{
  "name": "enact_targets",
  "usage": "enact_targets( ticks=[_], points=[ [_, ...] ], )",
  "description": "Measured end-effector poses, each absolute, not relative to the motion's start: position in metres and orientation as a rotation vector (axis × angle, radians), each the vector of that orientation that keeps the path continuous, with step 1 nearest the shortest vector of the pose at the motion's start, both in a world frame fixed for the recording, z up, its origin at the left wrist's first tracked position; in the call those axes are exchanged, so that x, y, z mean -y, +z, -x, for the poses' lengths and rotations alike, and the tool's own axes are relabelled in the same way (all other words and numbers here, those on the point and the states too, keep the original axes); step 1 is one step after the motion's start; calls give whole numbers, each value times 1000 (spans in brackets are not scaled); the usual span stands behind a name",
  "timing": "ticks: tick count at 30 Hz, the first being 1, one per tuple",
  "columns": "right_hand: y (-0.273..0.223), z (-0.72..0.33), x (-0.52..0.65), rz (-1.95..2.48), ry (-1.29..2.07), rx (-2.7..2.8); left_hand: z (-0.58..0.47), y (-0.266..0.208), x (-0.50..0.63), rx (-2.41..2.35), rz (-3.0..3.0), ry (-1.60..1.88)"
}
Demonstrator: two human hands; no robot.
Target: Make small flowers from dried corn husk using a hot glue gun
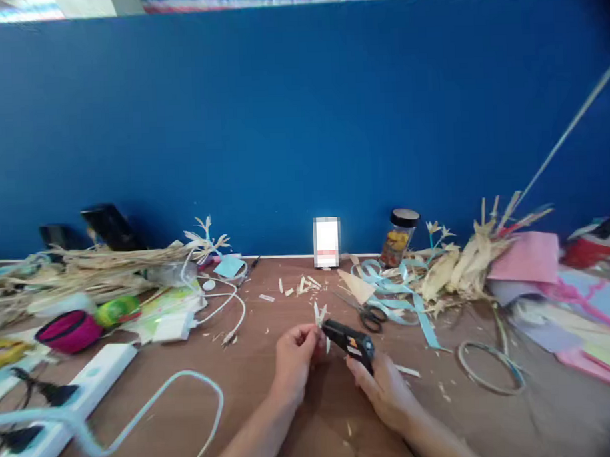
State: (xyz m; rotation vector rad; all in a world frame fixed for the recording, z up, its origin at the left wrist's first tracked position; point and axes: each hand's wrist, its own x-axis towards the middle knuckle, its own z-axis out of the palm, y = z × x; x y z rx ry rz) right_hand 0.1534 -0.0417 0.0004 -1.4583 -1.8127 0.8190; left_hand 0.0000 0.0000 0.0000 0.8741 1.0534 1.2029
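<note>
My right hand (383, 384) is wrapped round the grip of a black glue gun (349, 339), its nose pointing left. Close to that nose, my left hand (295, 354) pinches a small pale flower (320, 313) with narrow petals, which looks made of dried husk strips. Whether the nozzle touches the flower I cannot tell. The lower part of the flower is hidden by my left fingers. Just beyond the gun, a pair of dark-handled scissors (372, 318) lies on the brown table (251, 397).
Pale husk scraps (307, 286) lie ahead of my hands. Light blue ribbon (412, 305) and a black-lidded jar (400, 238) stand right of them. Dried husks (466, 269) are piled on both sides. A white power strip (85, 396) and a looping cable (218, 391) occupy the left.
</note>
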Motion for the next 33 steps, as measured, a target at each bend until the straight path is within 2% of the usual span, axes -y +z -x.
enact_targets(
  ticks=[11, 15, 22, 29, 33],
  points=[
    [-5, -158, 43, 1329, 955, 1653, 0, -3, -1, -1093, -845, 1270],
    [5, -162, 47, 1250, 874, 1627, 1, -3, -1, -1110, -828, 1245],
    [44, -205, 72, 1564, 393, 1746, 5, -8, -4, -1112, -882, 1222],
    [2, -296, 114, 2205, -233, 1434, 1, -8, -2, -1125, -946, 1216],
    [-15, -319, 120, 2396, -379, 1456, -3, -4, 1, -1092, -959, 1229]
  ],
)
